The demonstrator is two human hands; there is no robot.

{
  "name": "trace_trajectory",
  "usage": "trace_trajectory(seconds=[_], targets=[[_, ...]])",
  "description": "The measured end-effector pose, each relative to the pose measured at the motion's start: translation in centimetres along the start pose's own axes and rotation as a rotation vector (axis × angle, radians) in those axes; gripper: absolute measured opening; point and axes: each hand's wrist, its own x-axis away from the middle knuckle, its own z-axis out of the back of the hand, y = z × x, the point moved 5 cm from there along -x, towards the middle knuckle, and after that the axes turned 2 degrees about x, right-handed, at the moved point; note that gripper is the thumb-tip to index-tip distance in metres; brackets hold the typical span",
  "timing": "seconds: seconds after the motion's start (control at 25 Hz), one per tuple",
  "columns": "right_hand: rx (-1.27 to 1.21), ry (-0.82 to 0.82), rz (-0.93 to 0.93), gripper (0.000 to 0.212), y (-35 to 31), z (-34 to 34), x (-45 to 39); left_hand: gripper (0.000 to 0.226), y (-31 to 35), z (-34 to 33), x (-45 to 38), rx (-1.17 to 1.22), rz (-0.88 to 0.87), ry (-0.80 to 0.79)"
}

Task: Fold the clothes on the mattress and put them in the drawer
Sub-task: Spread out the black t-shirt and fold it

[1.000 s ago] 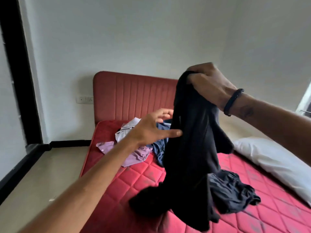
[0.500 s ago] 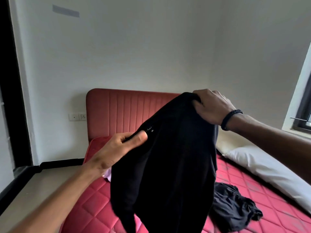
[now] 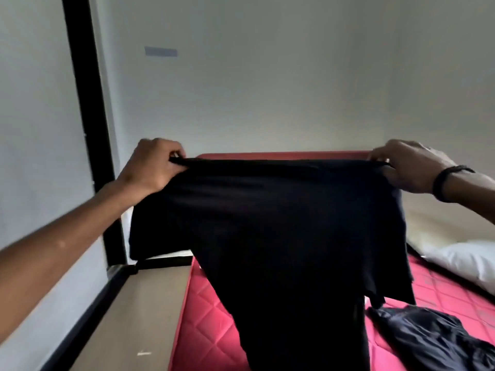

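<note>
A black shirt [image 3: 281,236] hangs spread out in front of me above the red quilted mattress [image 3: 206,317]. My left hand [image 3: 152,164] pinches its top left corner and my right hand [image 3: 409,167], with a black wristband, pinches its top right corner. The shirt's top edge is stretched taut between them. The shirt hides the headboard's middle and the other clothes behind it. A crumpled dark garment [image 3: 434,341] lies on the mattress at the lower right.
A white pillow [image 3: 463,261] lies at the mattress's right side by the wall. The red headboard [image 3: 281,155] shows just above the shirt. Beige floor [image 3: 134,317] runs left of the bed, with a black door frame [image 3: 88,124] beyond.
My left hand took hold of the shirt and both hands moved apart, spreading it wide by its top edge. My view tilted upward and shifted.
</note>
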Motion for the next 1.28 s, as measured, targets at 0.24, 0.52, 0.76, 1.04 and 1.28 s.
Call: trace_trajectory(seconds=[0.24,0.52,0.76,1.04,1.28], targets=[[-0.899,-0.152,-0.525,0.032,0.2,-2.1,-1.9,0.045,2.4,5.6,-6.1,-0.038,-0.053,-0.140],[-1.024,-0.055,-0.315,0.034,-4.0,3.2,0.8,0.093,4.7,2.7,-0.2,0.535,0.322,-0.542],[-0.375,0.251,0.145,0.010,-9.0,7.8,2.9,0.094,18.6,-18.0,18.5,0.766,0.188,-0.903],[-0.208,0.416,0.047,0.042,-5.3,11.1,2.3,0.031,21.8,-21.5,20.1,1.074,0.259,-0.570],[-0.169,0.390,-0.008,0.044,-1.7,13.1,3.5,0.043,14.2,-23.9,17.9,0.766,0.410,-0.245]])
